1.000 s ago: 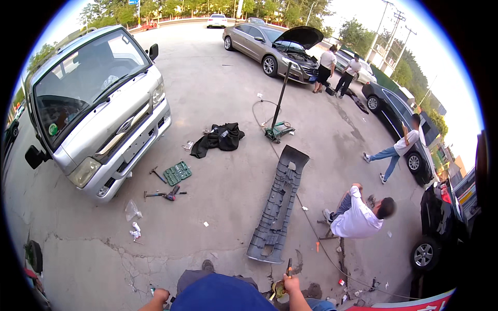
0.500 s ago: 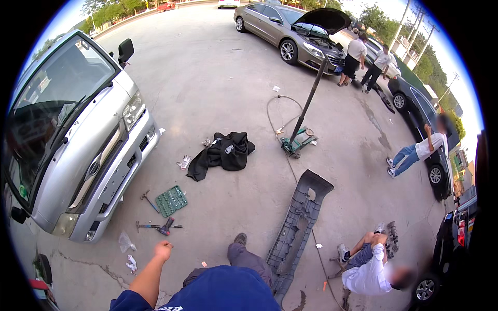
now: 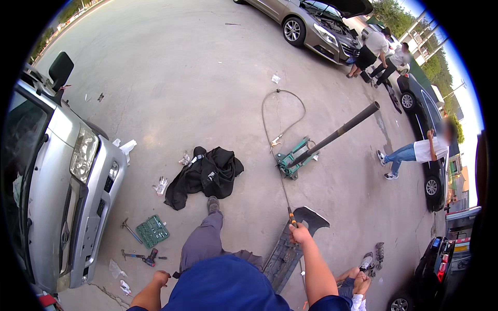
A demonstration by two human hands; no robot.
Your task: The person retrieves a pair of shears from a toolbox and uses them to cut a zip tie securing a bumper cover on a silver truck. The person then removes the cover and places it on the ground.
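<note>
Right hand point(image 3: 300, 234) grips cable point(image 3: 282, 181) above bumper's edge point(image 3: 290, 249).

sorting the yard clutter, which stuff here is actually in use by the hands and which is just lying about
In use:
right hand gripping a thin rod with an orange grip
grey bumper panel under that hand
left hand, holding nothing

Lying about:
black cloth heap
green socket tray
hammer
green floor jack
loose cable loop
</note>
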